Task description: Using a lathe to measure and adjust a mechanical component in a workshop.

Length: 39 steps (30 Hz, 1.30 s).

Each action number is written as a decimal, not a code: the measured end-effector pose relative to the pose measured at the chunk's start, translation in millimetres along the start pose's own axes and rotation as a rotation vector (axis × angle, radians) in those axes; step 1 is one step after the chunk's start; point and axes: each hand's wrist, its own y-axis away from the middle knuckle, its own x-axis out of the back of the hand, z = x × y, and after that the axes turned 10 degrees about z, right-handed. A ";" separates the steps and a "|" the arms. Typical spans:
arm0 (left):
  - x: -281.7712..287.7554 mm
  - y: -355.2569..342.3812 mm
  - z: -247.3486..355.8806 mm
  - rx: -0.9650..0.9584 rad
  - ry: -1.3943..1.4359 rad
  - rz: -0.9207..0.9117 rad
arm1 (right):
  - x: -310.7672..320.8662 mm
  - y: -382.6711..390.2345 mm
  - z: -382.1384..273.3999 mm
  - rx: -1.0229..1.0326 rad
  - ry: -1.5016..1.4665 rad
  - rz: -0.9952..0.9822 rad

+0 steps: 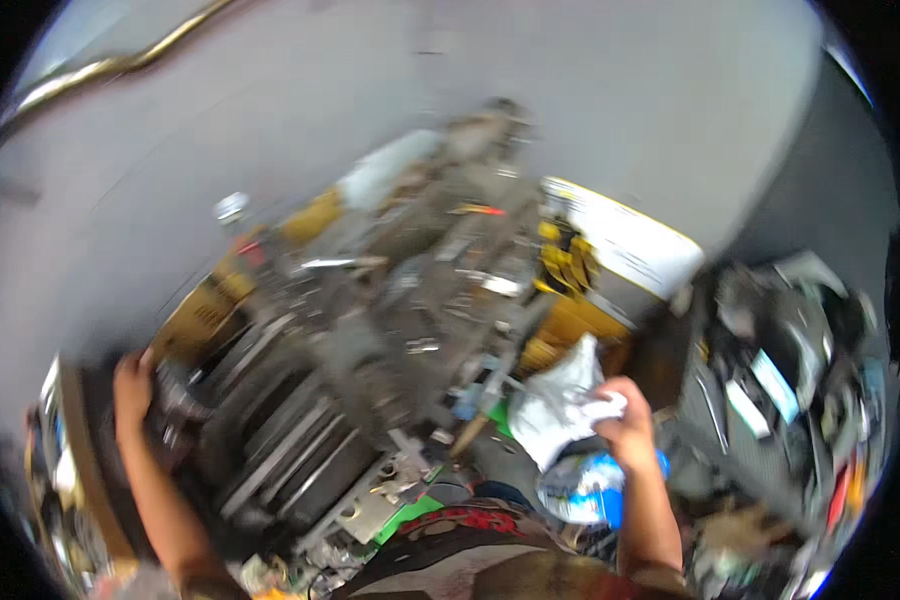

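A white crumpled sheet, either thin plastic or cloth, (560, 400) hangs from my right hand (625, 425), whose fingers are closed on its edge. Just below it is a clear plastic bottle with a blue label (590, 488). My left hand (133, 395) reaches to the far left, beside a brown cardboard box (205, 315) and a dark recess. Motion blurs its fingers, and I cannot tell if they grip anything. Between my hands stands a grey metal machine with slotted bars (290, 450), with loose tools and parts strewn behind it.
A white board with a yellow and black cable (620, 235) leans at the back right. A dark bin (770, 450) on the right holds mixed tools and scraps. A wooden-edged shelf (95, 470) rises at far left. A grey wall (300, 110) closes off the back.
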 end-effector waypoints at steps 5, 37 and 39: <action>-8.3 -0.3 -21.0 0.019 -0.324 0.159 | 19.3 6.0 21.2 0.055 0.051 0.048; -30.9 234.5 130.4 0.009 -0.031 0.508 | 79.5 -58.7 103.1 -0.132 0.612 -0.109; -30.9 246.5 144.6 0.007 0.133 0.491 | 41.6 -59.2 106.3 -0.178 0.757 -0.219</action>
